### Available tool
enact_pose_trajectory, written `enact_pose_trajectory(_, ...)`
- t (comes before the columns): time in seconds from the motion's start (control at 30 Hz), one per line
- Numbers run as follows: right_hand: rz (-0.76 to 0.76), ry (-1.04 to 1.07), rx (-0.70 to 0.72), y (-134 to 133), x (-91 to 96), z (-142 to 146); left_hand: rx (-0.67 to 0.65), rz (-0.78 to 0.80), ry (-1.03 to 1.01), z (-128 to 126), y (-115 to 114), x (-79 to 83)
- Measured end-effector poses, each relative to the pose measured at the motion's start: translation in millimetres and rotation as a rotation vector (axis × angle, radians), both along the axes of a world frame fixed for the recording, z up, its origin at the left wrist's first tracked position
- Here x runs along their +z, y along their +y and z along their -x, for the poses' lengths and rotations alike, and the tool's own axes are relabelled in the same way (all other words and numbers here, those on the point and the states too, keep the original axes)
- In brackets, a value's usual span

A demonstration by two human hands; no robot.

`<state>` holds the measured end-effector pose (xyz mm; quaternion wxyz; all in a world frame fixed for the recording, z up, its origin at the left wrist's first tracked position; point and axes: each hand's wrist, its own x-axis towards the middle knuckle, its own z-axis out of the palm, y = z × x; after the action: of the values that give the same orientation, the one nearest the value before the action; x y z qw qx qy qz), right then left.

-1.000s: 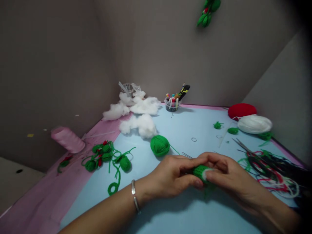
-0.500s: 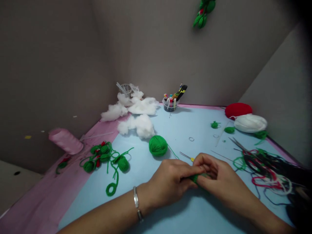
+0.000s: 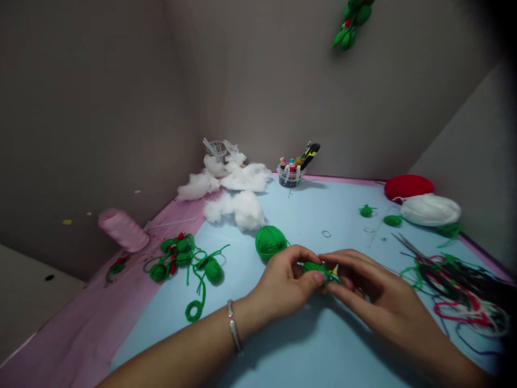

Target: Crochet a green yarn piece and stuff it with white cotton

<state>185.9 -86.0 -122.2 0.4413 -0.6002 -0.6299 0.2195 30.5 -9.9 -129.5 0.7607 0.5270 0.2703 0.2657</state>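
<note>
your left hand (image 3: 283,283) and right hand (image 3: 379,293), fingers (image 3: 345,259) narrowed, pinch a small green yarn piece (image 3: 313,267) nearer you and right of the round green yarn ball (image 3: 270,242); fluffy white stuffing (image 3: 247,211) lies behind it.

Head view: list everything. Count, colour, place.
Green piece: 1, green, held, centre
Yellow item: 1, yellow, centre
Green yarn ball: 1, green, centre
White fluff: several, white, back left
Cup: 1, clear, behind fluff
Tub: 1, clear, back centre
Spool: 1, pink, left
Crocheted cluster: count unclear, green and red, left
Small piece: 1, green and red, far left
Red yarn: 1, red, back right
White yarn: 1, white, right
Small green pieces: 2, green, left of white yarn
Rings: 2, grey, centre right
Scissors: 1, grey and black, right
Yarn tangle: 1, mixed colours, right
Hanging bunch: 1, green and red, top
Table: 1, blue and pink, below
Bracelet: 1, silver, front
Left hand: 1, bare, centre
Right hand: 1, bare, centre
</note>
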Motion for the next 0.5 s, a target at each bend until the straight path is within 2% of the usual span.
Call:
enact_pose_trajectory(0.17, 0.149, 0.139, -0.071, -3, -1.1, 2, 0.007, -0.028, 0.157, 0, -1, 6.2)
enact_pose_trajectory(0.3, 0.194, 0.157, -0.120, -5, -3.1, 7, 0.096, -0.243, 0.205, 2, -3, 4.7)
enact_pose_trajectory(0.37, 0.174, 0.088, -0.112, -6, -3.9, 10, 0.128, -0.350, 0.189, 3, -4, 2.2)
enact_pose_trajectory(0.5, 0.061, -0.097, -0.080, -9, -4.6, 11, 0.118, -0.454, 0.260, 4, -7, 1.4)
